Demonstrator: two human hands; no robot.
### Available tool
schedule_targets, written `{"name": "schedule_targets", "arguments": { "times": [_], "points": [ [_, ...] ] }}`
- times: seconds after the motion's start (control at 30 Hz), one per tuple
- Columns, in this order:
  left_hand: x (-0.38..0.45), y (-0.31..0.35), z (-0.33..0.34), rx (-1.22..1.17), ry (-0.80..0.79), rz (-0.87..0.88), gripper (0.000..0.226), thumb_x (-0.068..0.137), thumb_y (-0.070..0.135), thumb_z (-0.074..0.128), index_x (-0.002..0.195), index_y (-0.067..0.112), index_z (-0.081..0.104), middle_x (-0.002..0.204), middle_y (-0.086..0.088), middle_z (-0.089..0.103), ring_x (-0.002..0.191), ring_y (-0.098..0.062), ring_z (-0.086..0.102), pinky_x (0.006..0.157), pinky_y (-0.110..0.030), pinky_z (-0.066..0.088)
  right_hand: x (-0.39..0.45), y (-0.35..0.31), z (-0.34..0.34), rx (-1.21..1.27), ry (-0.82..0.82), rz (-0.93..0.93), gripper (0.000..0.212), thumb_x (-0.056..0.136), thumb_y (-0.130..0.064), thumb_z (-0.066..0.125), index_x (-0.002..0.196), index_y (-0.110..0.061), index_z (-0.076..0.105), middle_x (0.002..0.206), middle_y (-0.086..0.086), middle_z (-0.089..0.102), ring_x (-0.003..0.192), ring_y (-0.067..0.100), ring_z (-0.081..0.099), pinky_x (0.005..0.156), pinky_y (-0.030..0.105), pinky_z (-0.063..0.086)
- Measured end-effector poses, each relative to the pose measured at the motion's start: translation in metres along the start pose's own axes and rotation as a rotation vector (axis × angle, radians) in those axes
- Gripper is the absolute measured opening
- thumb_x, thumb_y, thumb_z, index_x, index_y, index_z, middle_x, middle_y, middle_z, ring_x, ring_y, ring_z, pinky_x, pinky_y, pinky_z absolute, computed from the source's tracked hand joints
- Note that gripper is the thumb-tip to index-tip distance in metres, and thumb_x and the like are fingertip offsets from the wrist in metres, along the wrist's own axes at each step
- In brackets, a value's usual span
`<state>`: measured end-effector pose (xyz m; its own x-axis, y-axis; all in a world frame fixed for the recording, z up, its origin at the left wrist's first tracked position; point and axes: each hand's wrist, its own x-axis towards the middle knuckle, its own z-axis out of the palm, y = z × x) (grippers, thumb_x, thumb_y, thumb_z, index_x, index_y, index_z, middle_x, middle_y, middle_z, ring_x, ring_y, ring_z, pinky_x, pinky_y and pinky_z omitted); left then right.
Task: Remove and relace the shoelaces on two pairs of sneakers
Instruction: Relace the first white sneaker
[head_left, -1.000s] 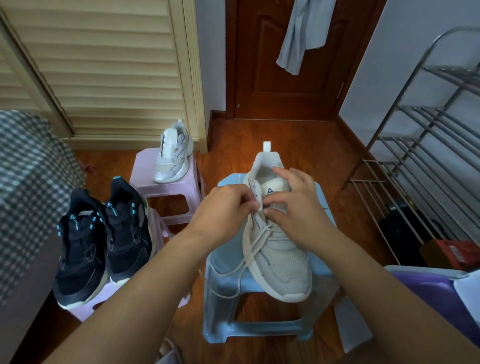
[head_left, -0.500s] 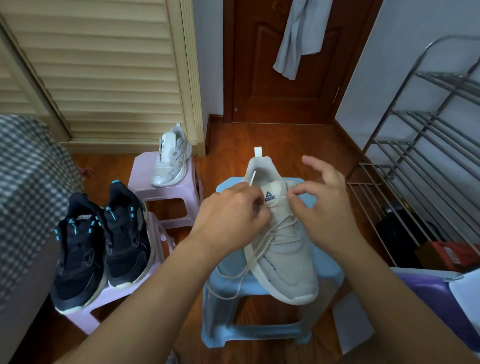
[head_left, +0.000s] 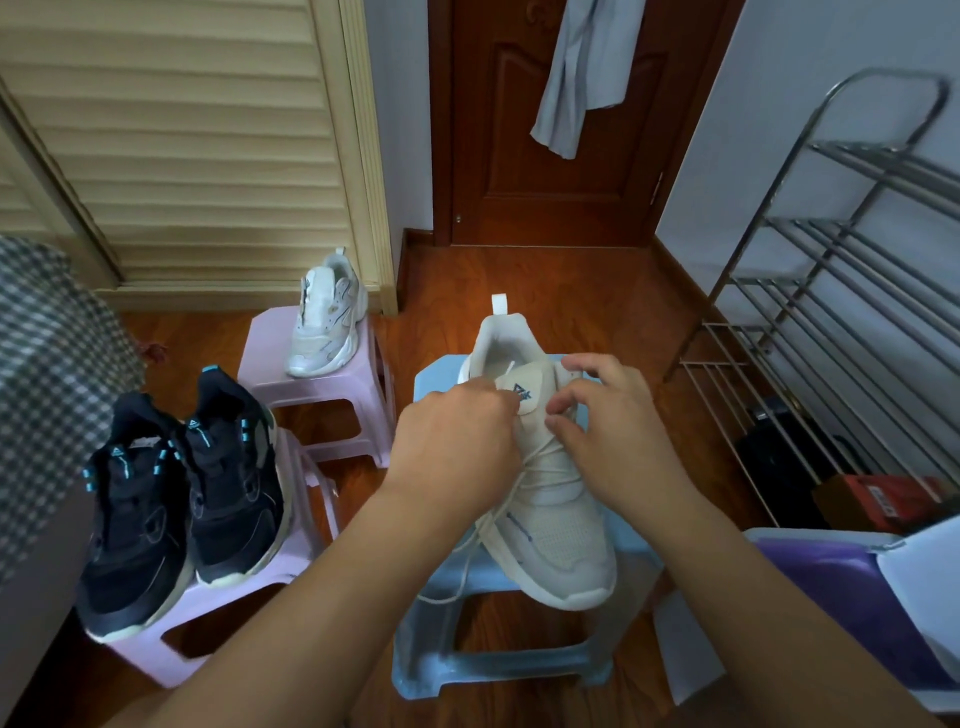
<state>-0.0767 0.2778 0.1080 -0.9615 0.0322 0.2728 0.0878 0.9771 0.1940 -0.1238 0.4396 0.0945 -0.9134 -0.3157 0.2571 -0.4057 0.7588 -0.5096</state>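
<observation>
A beige sneaker (head_left: 558, 525) stands on a light blue stool (head_left: 498, 660), toe toward me. Its cream shoelace (head_left: 470, 551) crosses the lower eyelets and one loose end hangs over the stool's front edge. My left hand (head_left: 457, 441) pinches a lace end at the left top eyelet, beside the tongue. My right hand (head_left: 605, 431) pinches the lace at the right top eyelets, fingers curled. The matching beige sneaker (head_left: 327, 317) sits on a pink stool (head_left: 322, 395) further back. Two black sneakers (head_left: 171, 499) with blue accents rest on a nearer pink stool (head_left: 208, 623).
A metal shoe rack (head_left: 831, 312) fills the right side, with a red box (head_left: 893, 499) under it. A purple and white box (head_left: 852, 592) lies at my right. A checked cloth (head_left: 47, 384) is at the left. A louvred door and a brown door stand behind.
My right hand opened and lifted away from the tongue, then came back down to pinch at the right top eyelets. My left hand stayed at the left eyelets.
</observation>
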Motion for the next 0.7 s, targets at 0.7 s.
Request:
{"name": "schedule_targets", "arguments": {
  "times": [0.7],
  "points": [
    [0.014, 0.001, 0.018, -0.363, -0.054, -0.362, 0.014, 0.085, 0.036, 0.076, 0.072, 0.034, 0.07, 0.081, 0.015, 0.07, 0.08, -0.014, 0.067, 0.071, -0.036, 0.058, 0.003, 0.003, 0.003, 0.124, -0.001, 0.1, 0.013, 0.089, -0.012, 0.075, 0.102, -0.014, 0.075, 0.133, -0.016, 0.045, 0.105, -0.004, 0.044, 0.074, -0.005, 0.032]
  ]
}}
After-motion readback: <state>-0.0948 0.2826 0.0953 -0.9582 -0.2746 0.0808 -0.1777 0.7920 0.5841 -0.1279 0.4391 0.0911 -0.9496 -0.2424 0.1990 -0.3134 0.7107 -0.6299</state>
